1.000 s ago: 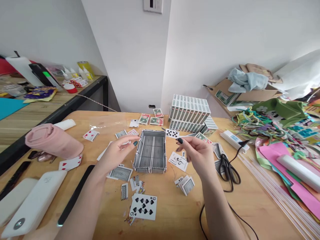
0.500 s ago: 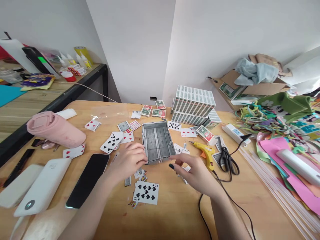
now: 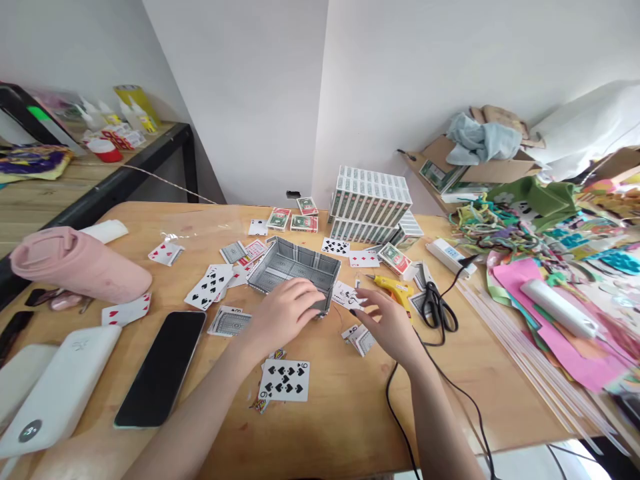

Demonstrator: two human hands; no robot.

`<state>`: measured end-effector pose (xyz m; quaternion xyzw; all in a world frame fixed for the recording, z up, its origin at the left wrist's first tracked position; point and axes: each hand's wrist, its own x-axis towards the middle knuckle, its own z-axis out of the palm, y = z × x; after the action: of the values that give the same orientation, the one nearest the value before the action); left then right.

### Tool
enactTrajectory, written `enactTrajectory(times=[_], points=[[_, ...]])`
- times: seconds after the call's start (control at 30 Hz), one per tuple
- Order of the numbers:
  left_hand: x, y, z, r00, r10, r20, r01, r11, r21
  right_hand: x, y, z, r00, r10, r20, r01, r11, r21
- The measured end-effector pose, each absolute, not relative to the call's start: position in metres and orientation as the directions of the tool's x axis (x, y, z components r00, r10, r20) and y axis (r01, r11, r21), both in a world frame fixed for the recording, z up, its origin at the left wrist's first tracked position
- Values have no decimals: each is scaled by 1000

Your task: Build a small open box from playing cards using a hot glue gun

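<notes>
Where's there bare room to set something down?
The table is bare between the nine of spades and the black cord, this side of the folded cards; also between the cord's right stretch and the clear sticks. Around the tray it's crowded: loose cards, glue gun, scissors.

Left hand (image 3: 290, 307) hides part of card tray (image 3: 306, 259); cream object (image 3: 24, 372) cut by left edge.

We have bright, diffuse light, strongest at far right on the white covering (image 3: 585, 127). We catch glints on the clear film (image 3: 200, 229) and sheen on the near-left bench (image 3: 320, 440); lens distortion stretches the pink tumbler (image 3: 80, 267).
</notes>
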<state>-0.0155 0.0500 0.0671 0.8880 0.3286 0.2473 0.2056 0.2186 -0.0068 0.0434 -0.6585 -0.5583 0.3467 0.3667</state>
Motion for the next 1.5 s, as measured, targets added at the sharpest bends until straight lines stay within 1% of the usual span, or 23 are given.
enactTrajectory(times=[0.03,0.1,0.2,0.27,0.33,0.4,0.47,0.53,0.6,0.67,0.8,0.87,0.9,0.93,0.97,1.03,1.07,1.1,1.13,1.2,1.3,1.4,1.5], points=[[-22,45,68,612,704,360,484,-693,534,225,-10,40,155,985,-70,520,-142,-842],[-38,34,69,551,712,435,464,-695,550,235,-19,31,120,986,-115,600,-164,-783],[-62,17,61,496,737,459,480,-673,563,242,-31,20,90,981,-173,676,-188,-713],[-73,6,50,441,778,448,525,-628,574,241,-35,19,104,975,-197,665,-215,-715],[-78,-4,39,409,817,406,548,-576,607,235,-37,23,90,969,-231,575,-240,-782],[-77,-14,32,388,855,343,534,-512,673,226,-37,31,20,960,-279,398,-264,-879],[-70,-23,30,411,868,279,467,-464,753,212,-38,39,-96,943,-320,202,-296,-934],[-58,-28,34,473,850,233,383,-437,814,196,-38,46,-238,907,-347,67,-341,-938],[-47,-29,41,536,815,220,339,-446,828,181,-37,49,-362,857,-365,-30,-402,-915],[-40,-26,47,575,782,241,298,-474,829,169,-35,50,-433,820,-375,-101,-458,-883],[-41,-12,52,549,769,326,248,-523,816,158,-32,45,-418,813,-405,-201,-518,-832],[-46,-5,53,516,775,365,235,-538,810,157,-31,42,-351,850,-392,-236,-485,-842],[-48,-1,53,493,782,381,241,-544,804,157,-30,41,-280,886,-369,-237,-436,-868],[-51,4,54,466,792,395,259,-549,795,158,-29,40,-173,929,-326,-211,-358,-909],[-52,8,56,430,806,406,289,-549,784,159,-28,39,-49,966,-253,-145,-258,-955],[-54,19,60,366,826,429,358,-551,754,160,-24,38,147,989,-24,91,-37,-995],[-54,24,62,351,829,436,388,-553,738,160,-22,37,177,979,103,221,63,-973],[-53,30,63,349,826,443,415,-560,717,160,-19,37,158,965,209,332,147,-932],[-52,35,64,358,819,448,438,-572,694,160,-17,36,108,954,281,416,214,-884],[-50,45,65,394,800,452,473,-598,647,158,-11,33,12,938,346,525,288,-801],[-48,57,64,458,778,431,482,-624,614,155,-6,28,-32,929,368,632,304,-713],[-47,63,62,504,784,363,484,-604,633,156,-1,25,-13,909,416,658,321,-681],[-43,68,58,533,792,297,484,-573,661,163,5,24,14,887,462,645,345,-682]])
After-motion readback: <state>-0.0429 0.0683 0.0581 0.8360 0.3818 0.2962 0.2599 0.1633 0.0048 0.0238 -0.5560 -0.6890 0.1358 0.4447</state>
